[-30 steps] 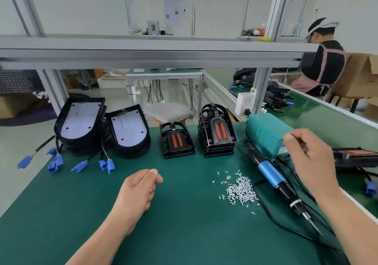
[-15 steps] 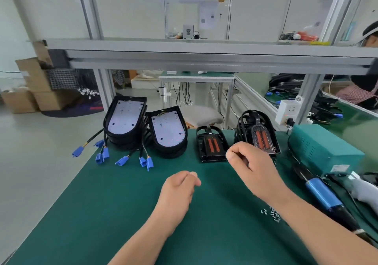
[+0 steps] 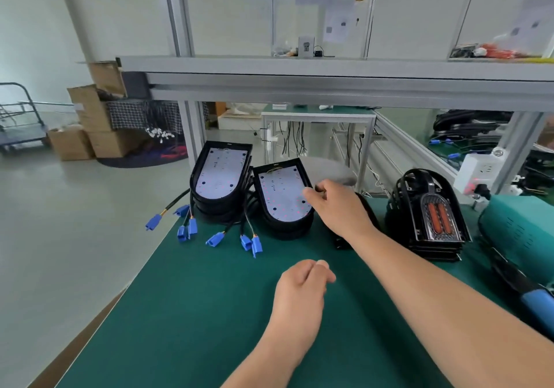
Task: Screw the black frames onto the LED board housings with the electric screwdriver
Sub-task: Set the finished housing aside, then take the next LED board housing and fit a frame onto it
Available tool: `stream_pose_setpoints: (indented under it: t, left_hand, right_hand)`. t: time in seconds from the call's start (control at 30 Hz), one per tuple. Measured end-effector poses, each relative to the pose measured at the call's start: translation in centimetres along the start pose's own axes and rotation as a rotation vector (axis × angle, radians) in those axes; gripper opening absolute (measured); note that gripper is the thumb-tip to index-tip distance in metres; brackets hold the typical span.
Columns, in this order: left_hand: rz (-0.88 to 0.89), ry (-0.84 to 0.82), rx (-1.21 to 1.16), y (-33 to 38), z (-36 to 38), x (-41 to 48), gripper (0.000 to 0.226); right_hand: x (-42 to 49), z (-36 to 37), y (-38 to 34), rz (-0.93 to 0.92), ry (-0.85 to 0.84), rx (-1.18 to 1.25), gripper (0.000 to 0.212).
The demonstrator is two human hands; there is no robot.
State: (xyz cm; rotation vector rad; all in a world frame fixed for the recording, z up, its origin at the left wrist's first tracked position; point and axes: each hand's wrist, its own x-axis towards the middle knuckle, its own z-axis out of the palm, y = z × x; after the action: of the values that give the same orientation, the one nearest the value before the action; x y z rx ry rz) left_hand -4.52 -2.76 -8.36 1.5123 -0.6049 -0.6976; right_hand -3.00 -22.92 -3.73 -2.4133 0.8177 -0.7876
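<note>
- Reaching over the mat [image 3: 186,312], the right hand [image 3: 338,204] is at the right rim of the top board in the nearer housing stack [image 3: 281,198]. I judge this to be the fetch step, with no screwing begun.
- Its fingers are bent at that rim, with thumb and forefinger close together. I cannot tell whether they have closed on the housing.
- The left hand [image 3: 302,285] rests on the mat in front of the stack, loosely curled, with nothing seen in it.
- A second housing stack [image 3: 221,171] leans just left of the first. Blue plugs [image 3: 251,243] on their leads lie in front of both.
- The frames [image 3: 431,216] are piled well to the right of the stack. Another dark pile just right of it is mostly hidden by the right forearm.
- The screwdriver [image 3: 536,300] lies far right of the stack at the picture's edge, untouched, near a green box [image 3: 521,231].
- The next move, as I judge it, calls for a firm pinch on the top housing alone. It should be lifted clear so its lead and plug do not drag the ones beneath, then set flat in front of the stack by the left hand, ready for a frame.
</note>
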Motion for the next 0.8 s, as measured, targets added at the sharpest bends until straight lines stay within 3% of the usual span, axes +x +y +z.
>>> stream_pose_setpoints:
  t: [0.17, 0.3, 0.4, 0.57, 0.67, 0.8]
  left_hand:
    - [-0.012, 0.008, -0.016, 0.0, -0.1, 0.0, 0.029]
    - [-0.036, 0.036, -0.046, 0.1, -0.2, 0.0, 0.029]
    - [-0.032, 0.077, -0.087, 0.1, -0.2, 0.0, 0.039]
    - [-0.004, 0.099, -0.191, 0.3, -0.7, 0.2, 0.035]
    - [0.029, 0.098, -0.203, 0.6, -0.9, 0.2, 0.053]
    - [0.152, 0.114, -0.126, 0.8, -0.5, -0.4, 0.027]
  right_hand:
    - [1.2, 0.9, -0.5, -0.046, 0.013, -0.024, 0.044]
    - [0.0, 1.2, -0.5, -0.095, 0.126, -0.002, 0.044]
    - [-1.8, 1.0, -0.1, -0.107, 0.223, 0.091, 0.036]
    - [-5.7, 0.2, 0.8, -0.089, 0.288, 0.261, 0.023]
    - [-8.0, -0.3, 0.9, -0.036, 0.275, 0.336, 0.024]
    - [-10.8, -1.3, 0.3, 0.002, 0.239, 0.463, 0.034]
